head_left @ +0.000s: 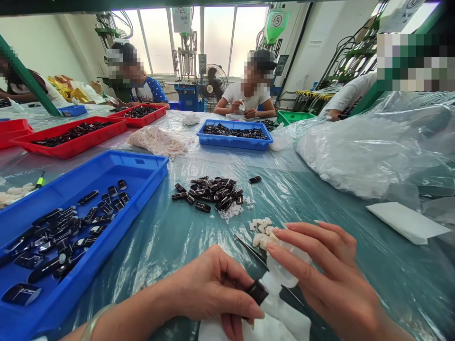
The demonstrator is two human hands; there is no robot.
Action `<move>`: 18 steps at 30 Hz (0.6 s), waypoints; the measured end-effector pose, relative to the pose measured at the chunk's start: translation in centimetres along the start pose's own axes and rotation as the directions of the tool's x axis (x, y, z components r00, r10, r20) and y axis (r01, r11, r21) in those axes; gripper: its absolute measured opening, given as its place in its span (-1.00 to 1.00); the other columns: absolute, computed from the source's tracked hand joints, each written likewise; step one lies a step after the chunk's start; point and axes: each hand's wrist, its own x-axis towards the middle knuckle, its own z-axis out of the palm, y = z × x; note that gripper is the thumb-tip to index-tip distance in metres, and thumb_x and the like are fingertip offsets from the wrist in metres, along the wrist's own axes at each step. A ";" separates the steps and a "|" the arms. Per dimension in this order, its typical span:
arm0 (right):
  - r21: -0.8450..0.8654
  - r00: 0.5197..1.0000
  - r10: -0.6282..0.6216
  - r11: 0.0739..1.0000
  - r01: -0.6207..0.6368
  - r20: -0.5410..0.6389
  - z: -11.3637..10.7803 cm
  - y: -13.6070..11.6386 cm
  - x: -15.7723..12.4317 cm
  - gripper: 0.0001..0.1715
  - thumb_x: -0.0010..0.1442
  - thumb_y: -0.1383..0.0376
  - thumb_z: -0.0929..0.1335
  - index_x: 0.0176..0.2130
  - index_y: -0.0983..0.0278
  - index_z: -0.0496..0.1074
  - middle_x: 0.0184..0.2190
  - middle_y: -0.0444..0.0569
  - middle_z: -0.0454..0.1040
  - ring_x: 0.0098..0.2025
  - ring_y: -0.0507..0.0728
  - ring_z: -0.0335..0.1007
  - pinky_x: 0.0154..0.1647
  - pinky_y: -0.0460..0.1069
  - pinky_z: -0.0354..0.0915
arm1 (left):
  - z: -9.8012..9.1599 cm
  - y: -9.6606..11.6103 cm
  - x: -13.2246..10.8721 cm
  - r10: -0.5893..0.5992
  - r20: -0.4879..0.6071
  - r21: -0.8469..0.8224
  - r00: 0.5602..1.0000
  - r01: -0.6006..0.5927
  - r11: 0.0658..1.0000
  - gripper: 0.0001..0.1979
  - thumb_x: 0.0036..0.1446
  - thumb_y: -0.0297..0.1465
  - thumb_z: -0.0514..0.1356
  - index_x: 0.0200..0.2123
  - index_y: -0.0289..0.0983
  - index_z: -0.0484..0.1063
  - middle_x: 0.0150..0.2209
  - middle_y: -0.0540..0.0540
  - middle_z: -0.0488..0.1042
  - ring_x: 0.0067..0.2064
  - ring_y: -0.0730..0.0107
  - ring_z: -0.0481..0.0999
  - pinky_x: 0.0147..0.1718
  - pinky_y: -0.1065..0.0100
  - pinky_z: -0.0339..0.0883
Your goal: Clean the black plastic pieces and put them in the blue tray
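Item: small black glossy part (pixel 256 292), pinched at the fingertips of the left hand (pixel 213 289), low and central, just above a white sheet (pixel 284 322) on the plastic-covered table (pixel 177 232).
Counterpart: translucent white piece (pixel 284 270), grasped by the right hand (pixel 330 279) between thumb and forefinger, touching or all but touching the black part.
Handling note, as judgement: best done with the black part held firm by its edges, open end turned toward the white piece, the two lined up square before pressing; light grip on the soft piece to avoid creasing; work kept over the sheet so a dropped part stays near.
Pose, left: forearm in from the lower left, bangle at the wrist, fingers curled, thumb on top.
Pose, right: in from the lower right, palm inward, index and middle fingers extended, the others loosely bent.
Nearby: thin dark tool (pixel 250 248) between the hands; white bits (pixel 261 227) just beyond; pile of black parts (pixel 211 192) farther out; blue tray (pixel 106 166) of black parts at left.
Beyond: other people seated, red trays (pixel 71 149), a second blue tray (pixel 234 142), plastic bags (pixel 355 156).
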 end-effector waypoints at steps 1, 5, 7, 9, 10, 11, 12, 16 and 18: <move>-0.016 1.000 -0.007 1.000 0.007 -0.003 0.0 0.0 0.0 -0.69 0.24 0.47 0.21 -0.23 0.17 0.46 -0.23 -0.07 0.53 -0.12 0.16 0.36 -0.04 0.19 0.10 | 0.0 0.0 0.0 -0.002 0.001 -0.001 1.000 0.002 1.000 -0.80 -0.14 -0.34 0.31 -0.51 -0.40 0.48 -0.67 -0.01 0.42 -0.63 0.52 0.41 -0.60 0.54 0.30; -0.058 1.000 -0.019 0.998 0.018 -0.019 0.0 -0.1 -0.2 -0.67 0.28 0.43 0.17 -0.21 0.15 0.45 -0.21 -0.07 0.53 -0.09 0.16 0.36 0.00 0.19 0.08 | 0.0 0.2 0.1 -0.005 -0.002 0.004 1.000 0.005 1.000 -0.80 -0.14 -0.33 0.31 -0.52 -0.39 0.48 -0.68 0.00 0.41 -0.65 0.53 0.40 -0.62 0.55 0.29; -0.067 0.999 -0.027 0.997 0.024 -0.040 0.1 -0.1 -0.4 -0.65 0.28 0.45 0.16 -0.21 0.16 0.45 -0.21 -0.07 0.53 -0.10 0.17 0.37 0.00 0.20 0.08 | 0.0 0.2 0.1 -0.007 -0.007 0.009 1.000 0.007 1.000 -0.81 -0.14 -0.34 0.31 -0.51 -0.39 0.48 -0.68 0.00 0.40 -0.65 0.53 0.39 -0.62 0.55 0.29; -0.082 0.998 -0.038 0.996 0.035 -0.043 0.1 -0.1 -0.5 -0.65 0.28 0.45 0.16 -0.21 0.17 0.45 -0.21 -0.05 0.53 -0.10 0.18 0.37 -0.01 0.22 0.08 | 0.0 0.2 0.1 -0.011 -0.011 0.011 1.000 0.011 1.000 -0.81 -0.13 -0.35 0.31 -0.51 -0.39 0.48 -0.68 0.00 0.40 -0.65 0.54 0.39 -0.62 0.55 0.29; -0.090 0.999 -0.045 0.995 0.042 -0.030 0.1 -0.1 -0.5 -0.65 0.28 0.45 0.16 -0.20 0.18 0.45 -0.21 -0.04 0.53 -0.10 0.19 0.37 -0.01 0.22 0.08 | 0.0 0.2 0.1 -0.012 -0.013 0.010 1.000 0.013 1.000 -0.82 -0.14 -0.35 0.31 -0.52 -0.39 0.48 -0.68 0.00 0.40 -0.65 0.53 0.40 -0.62 0.55 0.29; -0.096 0.998 -0.053 0.994 0.050 -0.025 0.1 -0.1 -0.6 -0.66 0.28 0.45 0.16 -0.20 0.19 0.45 -0.21 -0.04 0.53 -0.10 0.19 0.37 -0.02 0.22 0.08 | 0.0 0.1 0.1 -0.013 -0.015 0.008 1.000 0.013 1.000 -0.81 -0.15 -0.35 0.31 -0.53 -0.39 0.48 -0.68 0.00 0.40 -0.64 0.52 0.40 -0.62 0.54 0.29; -0.099 0.998 -0.055 0.994 0.052 -0.024 0.1 -0.1 -0.6 -0.66 0.28 0.45 0.16 -0.20 0.20 0.45 -0.21 -0.03 0.53 -0.11 0.19 0.36 -0.03 0.22 0.08 | 0.0 0.1 0.1 -0.013 -0.015 0.008 1.000 0.013 1.000 -0.81 -0.15 -0.34 0.31 -0.53 -0.38 0.48 -0.68 0.00 0.41 -0.64 0.51 0.41 -0.62 0.53 0.30; -0.112 0.998 -0.049 0.993 0.044 -0.042 0.0 -0.2 -0.4 -0.68 0.28 0.43 0.17 -0.21 0.19 0.46 -0.22 -0.04 0.53 -0.12 0.18 0.38 -0.03 0.22 0.08 | 0.1 0.0 0.2 -0.021 -0.015 0.006 1.000 0.021 1.000 -0.81 -0.16 -0.33 0.31 -0.53 -0.38 0.49 -0.68 0.00 0.41 -0.64 0.50 0.41 -0.62 0.53 0.30; -0.120 0.998 -0.053 0.992 0.050 -0.018 0.0 -0.3 -0.3 -0.68 0.27 0.44 0.18 -0.20 0.18 0.45 -0.22 -0.06 0.53 -0.13 0.18 0.38 -0.03 0.20 0.09 | 0.1 0.0 0.2 -0.026 -0.012 0.010 1.000 0.026 1.000 -0.81 -0.15 -0.34 0.31 -0.52 -0.38 0.49 -0.69 0.01 0.41 -0.65 0.52 0.40 -0.63 0.54 0.29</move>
